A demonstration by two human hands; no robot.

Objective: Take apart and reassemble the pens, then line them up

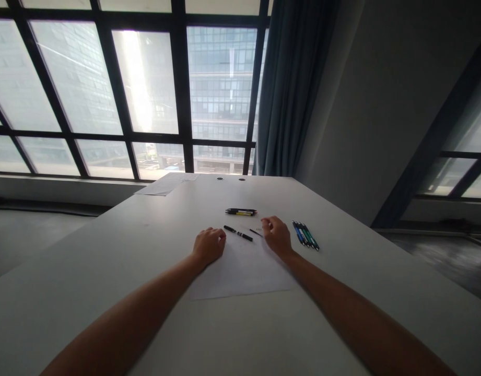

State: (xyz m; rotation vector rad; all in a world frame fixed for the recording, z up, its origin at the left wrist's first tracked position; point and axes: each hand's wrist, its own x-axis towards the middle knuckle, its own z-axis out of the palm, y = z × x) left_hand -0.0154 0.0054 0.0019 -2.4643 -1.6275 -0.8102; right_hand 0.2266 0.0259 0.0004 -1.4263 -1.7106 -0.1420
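Observation:
My left hand [209,244] rests curled on the left top corner of a white paper sheet [242,271] lying on the table [107,271]; whether it grips anything is too small to tell. A black pen in parts [238,233] lies just right of its fingers. My right hand [277,235] sits at the sheet's right top corner, fingers bent over a thin black piece [256,232] and some tiny parts; I cannot tell if it pinches one.
Two or three pens, black and yellow [241,212], lie farther back. A row of blue and green pens [305,235] lies right of my right hand. Loose papers [167,185] sit at the table's far edge by the window. A curtain [293,89] hangs behind.

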